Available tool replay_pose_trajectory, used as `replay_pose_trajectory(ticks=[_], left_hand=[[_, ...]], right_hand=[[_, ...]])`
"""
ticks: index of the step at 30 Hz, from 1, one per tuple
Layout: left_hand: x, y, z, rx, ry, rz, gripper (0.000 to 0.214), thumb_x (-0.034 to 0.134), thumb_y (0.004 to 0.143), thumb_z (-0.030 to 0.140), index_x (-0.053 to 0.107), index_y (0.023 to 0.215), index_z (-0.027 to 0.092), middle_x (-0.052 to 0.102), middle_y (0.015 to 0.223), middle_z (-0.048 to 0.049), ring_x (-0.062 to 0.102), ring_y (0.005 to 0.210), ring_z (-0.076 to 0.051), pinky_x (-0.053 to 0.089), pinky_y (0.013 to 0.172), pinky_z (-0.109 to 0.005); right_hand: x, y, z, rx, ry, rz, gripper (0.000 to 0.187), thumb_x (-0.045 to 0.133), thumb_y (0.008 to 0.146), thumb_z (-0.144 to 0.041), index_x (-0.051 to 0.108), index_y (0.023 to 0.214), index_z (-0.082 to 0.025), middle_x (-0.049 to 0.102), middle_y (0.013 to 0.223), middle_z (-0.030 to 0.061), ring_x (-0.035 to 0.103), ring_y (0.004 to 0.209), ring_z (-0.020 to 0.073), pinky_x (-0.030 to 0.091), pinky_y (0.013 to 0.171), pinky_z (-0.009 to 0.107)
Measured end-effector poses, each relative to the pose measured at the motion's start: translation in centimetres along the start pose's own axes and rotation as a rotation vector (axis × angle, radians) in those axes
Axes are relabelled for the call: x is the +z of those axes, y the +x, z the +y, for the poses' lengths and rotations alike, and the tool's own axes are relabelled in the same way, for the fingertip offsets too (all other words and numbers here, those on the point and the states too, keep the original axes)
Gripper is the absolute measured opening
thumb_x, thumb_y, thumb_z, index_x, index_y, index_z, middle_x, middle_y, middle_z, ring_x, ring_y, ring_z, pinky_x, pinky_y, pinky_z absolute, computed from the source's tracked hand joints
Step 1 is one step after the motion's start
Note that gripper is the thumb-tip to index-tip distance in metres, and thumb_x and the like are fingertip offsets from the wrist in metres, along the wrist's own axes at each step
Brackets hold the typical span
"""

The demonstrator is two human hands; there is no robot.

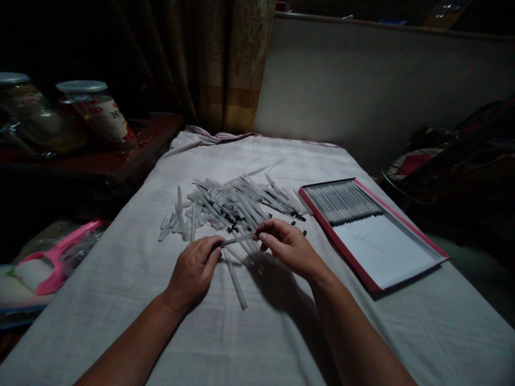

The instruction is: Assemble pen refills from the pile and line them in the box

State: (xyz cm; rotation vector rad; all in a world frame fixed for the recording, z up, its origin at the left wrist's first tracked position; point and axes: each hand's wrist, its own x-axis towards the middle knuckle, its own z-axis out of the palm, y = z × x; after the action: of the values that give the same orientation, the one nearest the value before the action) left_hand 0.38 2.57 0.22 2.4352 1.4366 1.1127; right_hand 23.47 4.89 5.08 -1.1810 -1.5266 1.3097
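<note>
Between my two hands a translucent pen (237,240) lies nearly level above the cloth. My left hand (196,268) pinches its left end between thumb and fingers. At the other end, the thumb and fingers of my right hand (287,246) close around the dark tip; whether a separate small part is there is hidden. Just beyond my hands spreads a loose pile of clear pen parts (225,203), with several small black plugs (231,219) among them. One clear tube (235,281) lies apart, below the held pen.
To the right, a shallow red-edged box (406,268) holds a row of pens (346,201) at its far end. A white cloth (225,343) covers the table. Jars (98,115) stand on a dark side table at left, above a pink-handled object (56,262).
</note>
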Motion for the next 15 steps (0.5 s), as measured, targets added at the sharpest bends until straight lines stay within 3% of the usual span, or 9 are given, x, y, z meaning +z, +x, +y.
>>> replay_pose_trajectory(ticks=[8,15], left_hand=[[0.0,-0.1,0.1,-0.01,-0.005,0.004,0.017,0.048,0.095,0.024,0.06,0.107,0.019,0.071,0.094,-0.0051,0.067,0.084,-0.018,0.053,0.075,-0.029],[-0.1,0.0,0.1,-0.038,0.002,-0.009,0.018,0.047,0.095,0.026,0.061,0.105,0.019,0.072,0.093,-0.0049,0.068,0.082,-0.019,0.053,0.073,-0.03]], right_hand=[[1.0,0.1,0.2,-0.018,0.104,0.023,0.014,0.061,0.078,-0.029,0.062,0.089,-0.019,0.067,0.076,0.0005,0.064,0.068,0.0135,0.046,0.055,0.023],[1.5,0.0,0.6,-0.144,0.027,0.077,0.011,0.061,0.082,-0.026,0.066,0.09,-0.021,0.074,0.092,0.0039,0.067,0.086,0.018,0.051,0.074,0.03]])
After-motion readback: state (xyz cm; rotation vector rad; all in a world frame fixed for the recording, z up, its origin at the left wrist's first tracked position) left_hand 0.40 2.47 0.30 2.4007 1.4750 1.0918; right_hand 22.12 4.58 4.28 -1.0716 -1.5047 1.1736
